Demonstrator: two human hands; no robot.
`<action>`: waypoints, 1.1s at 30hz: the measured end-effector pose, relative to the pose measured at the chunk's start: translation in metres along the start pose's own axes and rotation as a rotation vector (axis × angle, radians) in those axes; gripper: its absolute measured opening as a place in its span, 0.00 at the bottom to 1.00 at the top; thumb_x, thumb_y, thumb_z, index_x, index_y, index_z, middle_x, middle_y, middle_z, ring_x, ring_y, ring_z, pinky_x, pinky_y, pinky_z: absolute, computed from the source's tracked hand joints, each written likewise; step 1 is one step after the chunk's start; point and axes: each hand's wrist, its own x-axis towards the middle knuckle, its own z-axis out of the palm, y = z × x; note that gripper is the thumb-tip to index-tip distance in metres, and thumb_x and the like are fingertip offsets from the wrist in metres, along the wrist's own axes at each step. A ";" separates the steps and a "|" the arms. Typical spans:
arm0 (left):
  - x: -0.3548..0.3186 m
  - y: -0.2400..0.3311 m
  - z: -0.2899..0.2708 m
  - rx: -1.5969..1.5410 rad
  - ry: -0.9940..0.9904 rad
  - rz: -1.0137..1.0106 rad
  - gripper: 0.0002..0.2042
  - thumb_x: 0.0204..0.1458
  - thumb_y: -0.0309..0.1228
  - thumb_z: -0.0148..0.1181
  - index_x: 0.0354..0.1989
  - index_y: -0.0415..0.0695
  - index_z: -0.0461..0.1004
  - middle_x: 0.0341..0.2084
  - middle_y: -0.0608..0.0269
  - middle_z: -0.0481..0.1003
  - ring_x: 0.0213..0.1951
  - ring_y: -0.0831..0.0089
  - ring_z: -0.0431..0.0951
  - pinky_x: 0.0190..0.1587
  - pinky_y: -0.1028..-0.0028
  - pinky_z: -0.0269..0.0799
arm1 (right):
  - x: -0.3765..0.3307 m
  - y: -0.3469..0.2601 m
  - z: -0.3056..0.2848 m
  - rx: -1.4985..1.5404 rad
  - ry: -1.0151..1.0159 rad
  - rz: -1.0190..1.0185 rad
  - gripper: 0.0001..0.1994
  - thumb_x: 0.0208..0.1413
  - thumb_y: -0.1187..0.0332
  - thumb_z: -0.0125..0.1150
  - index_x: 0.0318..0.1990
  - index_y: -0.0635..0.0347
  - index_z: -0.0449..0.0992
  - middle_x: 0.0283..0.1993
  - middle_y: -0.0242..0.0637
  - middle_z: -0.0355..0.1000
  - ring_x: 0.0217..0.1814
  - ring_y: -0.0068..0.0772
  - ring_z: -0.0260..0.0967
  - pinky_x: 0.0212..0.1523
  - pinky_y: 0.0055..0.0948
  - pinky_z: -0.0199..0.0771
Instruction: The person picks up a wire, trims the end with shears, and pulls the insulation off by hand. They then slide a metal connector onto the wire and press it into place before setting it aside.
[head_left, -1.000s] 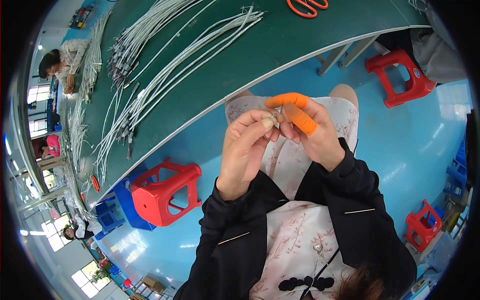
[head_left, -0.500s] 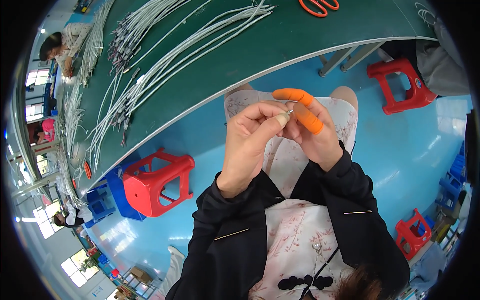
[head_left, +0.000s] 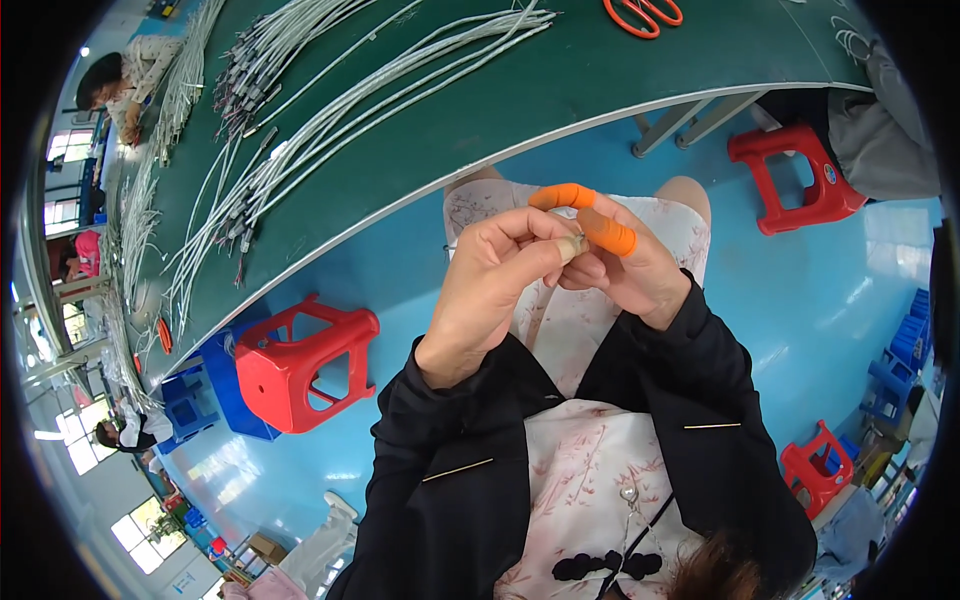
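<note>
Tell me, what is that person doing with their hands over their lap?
A seated person holds both hands together above their lap. The left hand pinches a small pale piece at its fingertips, and the right hand, wearing orange finger covers, meets it there. What the piece is cannot be told. Bundles of white cables and orange scissors lie on the green table ahead.

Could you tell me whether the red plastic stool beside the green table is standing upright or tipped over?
Tipped over. The red plastic stool lies on the blue floor with its seat facing sideways and its legs pointing sideways, beside the green table.
</note>
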 end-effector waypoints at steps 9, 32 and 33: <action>0.004 -0.003 -0.007 -0.092 0.015 0.030 0.04 0.52 0.23 0.52 0.31 0.36 0.73 0.26 0.58 0.77 0.27 0.81 0.71 0.32 0.82 0.64 | -0.001 0.008 0.005 0.079 -0.033 -0.050 0.25 0.59 0.57 0.51 0.57 0.66 0.60 0.19 0.27 0.59 0.20 0.19 0.57 0.22 0.20 0.54; 0.007 0.001 -0.009 -0.166 -0.013 -0.060 0.05 0.51 0.24 0.53 0.31 0.37 0.74 0.25 0.62 0.75 0.26 0.82 0.67 0.32 0.81 0.64 | -0.001 0.009 0.004 0.164 0.002 -0.085 0.23 0.61 0.58 0.46 0.57 0.66 0.61 0.20 0.27 0.60 0.17 0.17 0.52 0.22 0.21 0.53; 0.007 -0.001 -0.011 -0.189 -0.001 -0.063 0.05 0.51 0.24 0.53 0.31 0.36 0.74 0.25 0.62 0.75 0.26 0.81 0.67 0.32 0.81 0.64 | 0.000 0.009 0.004 0.176 -0.006 -0.083 0.23 0.61 0.57 0.46 0.57 0.66 0.61 0.20 0.27 0.60 0.17 0.17 0.52 0.21 0.20 0.53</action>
